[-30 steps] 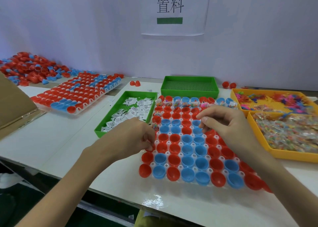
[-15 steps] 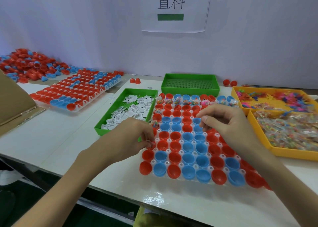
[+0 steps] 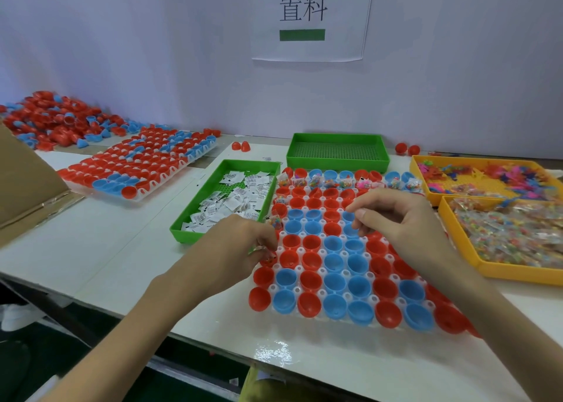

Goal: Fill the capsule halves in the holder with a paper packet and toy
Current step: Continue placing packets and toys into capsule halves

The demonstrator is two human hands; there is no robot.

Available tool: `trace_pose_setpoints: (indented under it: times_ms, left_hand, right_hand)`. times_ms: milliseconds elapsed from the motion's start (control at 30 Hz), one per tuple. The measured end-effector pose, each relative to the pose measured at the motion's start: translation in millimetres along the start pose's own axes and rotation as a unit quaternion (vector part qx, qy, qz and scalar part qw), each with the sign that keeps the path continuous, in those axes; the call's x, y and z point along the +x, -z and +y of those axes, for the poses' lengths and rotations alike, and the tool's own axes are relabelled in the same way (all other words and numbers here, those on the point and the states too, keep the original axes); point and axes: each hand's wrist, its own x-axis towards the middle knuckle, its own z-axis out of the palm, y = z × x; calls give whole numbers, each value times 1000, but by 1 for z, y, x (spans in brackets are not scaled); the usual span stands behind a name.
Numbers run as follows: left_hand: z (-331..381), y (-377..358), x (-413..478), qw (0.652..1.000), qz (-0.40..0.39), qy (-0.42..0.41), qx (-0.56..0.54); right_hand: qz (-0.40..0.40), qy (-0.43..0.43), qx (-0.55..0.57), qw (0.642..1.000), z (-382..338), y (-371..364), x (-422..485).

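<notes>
The white holder lies in front of me, its wells filled with red and blue capsule halves. The back row holds halves with toy packets in them, and a few halves down the left column hold one too. My left hand is at the holder's left edge, fingertips pinching a small toy packet just above a red half. Above the middle rows hovers my right hand, fingers curled, with nothing visible between them. Paper packets lie in a green tray left of the holder.
An empty green tray stands behind the holder. Two yellow trays on the right hold loose toys and bagged toys. A second filled holder, a pile of loose capsule halves and a cardboard box are at left.
Both hands stay almost where they were, the left at the holder's left edge, the right over the middle rows. The view has tilted slightly.
</notes>
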Motion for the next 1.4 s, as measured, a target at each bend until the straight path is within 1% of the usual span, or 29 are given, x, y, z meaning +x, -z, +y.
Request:
trace_pose_setpoints:
  times_ms: [133, 267, 333, 400, 433, 500, 567, 600, 667, 733, 767, 833, 1000, 1133, 1233, 1333, 1400]
  left_hand:
    - [-6, 0, -7, 998, 25, -3, -50]
    - [-9, 3, -7, 998, 31, -8, -58]
    - [-11, 6, -8, 997, 30, 0, -72]
    - [-11, 12, -10, 993, 35, 5, -115]
    - [-13, 15, -11, 989, 50, 9, -136]
    - [-22, 21, -7, 982, 108, 28, -151]
    - [-39, 20, 6, 977, 156, 69, -128]
    - [-49, 18, 15, 977, 158, 100, -104]
    - [-65, 11, 33, 978, 108, 167, -58]
    - [-71, -1, 49, 977, 41, 207, -15]
    - [-72, -6, 56, 976, 34, 216, -4]
    - [-73, -14, 65, 970, 77, 229, -24]
    - [-71, -20, 69, 944, 179, 272, -61]
    - [-68, -17, 65, 925, 239, 293, -35]
    - [-66, -15, 66, 920, 275, 277, -28]
    - [-60, -13, 68, 912, 297, 275, -66]
    - [-54, -10, 68, 906, 314, 264, -102]
  right_hand:
    - [6, -9, 15, 1000, 0, 3, 1]
    - [22, 1, 9, 1000, -1, 15, 6]
    - [37, 8, 1, 999, -2, 26, 9]
    - [61, 10, -12, 998, -1, 40, 13]
    - [72, 6, -27, 997, 0, 48, 15]
    - [94, -17, -87, 992, 9, 67, 19]
    - [109, -61, -179, 976, 24, 88, 22]
    - [112, -94, -223, 964, 34, 98, 22]
    - [111, -175, -297, 932, 53, 116, 18]
    - [101, -240, -353, 899, 66, 131, 14]
    - [98, -257, -370, 888, 71, 136, 12]
    - [104, -271, -370, 882, 75, 141, 10]
    - [124, -267, -369, 882, 74, 138, 12]
    - [151, -250, -364, 884, 76, 138, 12]
    - [205, -217, -363, 883, 77, 140, 11]
    - [269, -183, -332, 885, 75, 141, 13]
    - [284, -181, -292, 895, 73, 140, 16]
